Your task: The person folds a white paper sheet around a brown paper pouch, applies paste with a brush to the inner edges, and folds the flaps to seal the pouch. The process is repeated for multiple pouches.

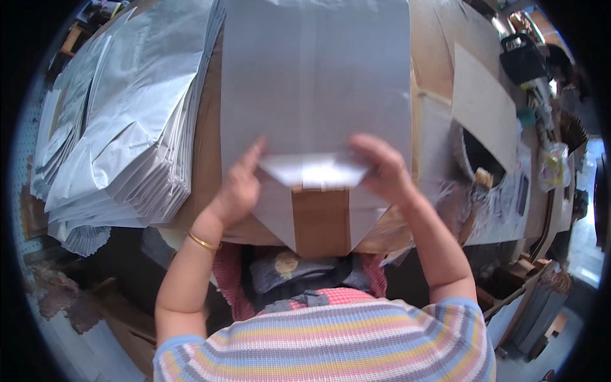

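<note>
A large silver-grey paper bag (318, 76) lies flat in front of me. Its near end is folded into a tapered flap shape, with a bright white fold (315, 169) across it. Below that fold, a brown rectangular piece (321, 223) lies in the middle of the end, pointing toward my body. My left hand (242, 181) rests at the fold's left corner, fingers stretched out along the bag. On the right corner is my right hand (383, 169), its fingers extended over the bag and somewhat blurred by motion. Neither hand appears to grip anything.
Stacked silver bags with folded ends (133, 140) fan out on the left. Brown covering (426, 57) shows on the worktable. To the right lie a stiff beige board (484, 108), clear plastic wrapping (455, 207) and a black handled object (523, 58).
</note>
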Tool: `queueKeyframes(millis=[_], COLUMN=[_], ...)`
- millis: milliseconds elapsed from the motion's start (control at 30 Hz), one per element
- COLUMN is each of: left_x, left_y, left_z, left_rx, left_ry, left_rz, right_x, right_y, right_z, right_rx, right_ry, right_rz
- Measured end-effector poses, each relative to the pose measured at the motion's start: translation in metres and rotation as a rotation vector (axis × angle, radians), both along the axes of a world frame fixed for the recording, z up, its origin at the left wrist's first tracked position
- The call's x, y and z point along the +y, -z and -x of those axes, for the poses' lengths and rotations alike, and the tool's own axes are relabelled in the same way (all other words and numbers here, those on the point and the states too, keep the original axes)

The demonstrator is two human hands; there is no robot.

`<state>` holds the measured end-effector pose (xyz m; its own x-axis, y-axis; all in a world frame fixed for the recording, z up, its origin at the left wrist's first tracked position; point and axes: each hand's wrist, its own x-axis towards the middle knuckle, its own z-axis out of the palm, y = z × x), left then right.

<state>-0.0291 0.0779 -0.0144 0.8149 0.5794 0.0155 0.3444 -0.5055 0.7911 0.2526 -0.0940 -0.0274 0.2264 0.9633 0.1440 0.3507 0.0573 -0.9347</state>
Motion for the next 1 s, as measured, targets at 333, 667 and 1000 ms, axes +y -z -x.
queueKeyframes(millis=[333, 667, 1000], left_x=[-0.022, -0.007, -0.013], left_y=[-0.012, -0.009, -0.015], left_z=[-0.070, -0.058, -0.063], left_rx=[-0.174, -0.188, -0.159], left_ry=[-0.278, -0.212, -0.237], left_rz=[-0.406, -0.106, -0.194], right_x=[0.014, 0.004, 0.057], right_y=[-0.004, -0.027, -0.021], right_z=[-0.002, 0.045, 0.089], right_rx=[-0.149, -0.213, -0.066], right_ry=[0.219, 0.184, 0.192], right_rz=[-0.038, -0.340, -0.164])
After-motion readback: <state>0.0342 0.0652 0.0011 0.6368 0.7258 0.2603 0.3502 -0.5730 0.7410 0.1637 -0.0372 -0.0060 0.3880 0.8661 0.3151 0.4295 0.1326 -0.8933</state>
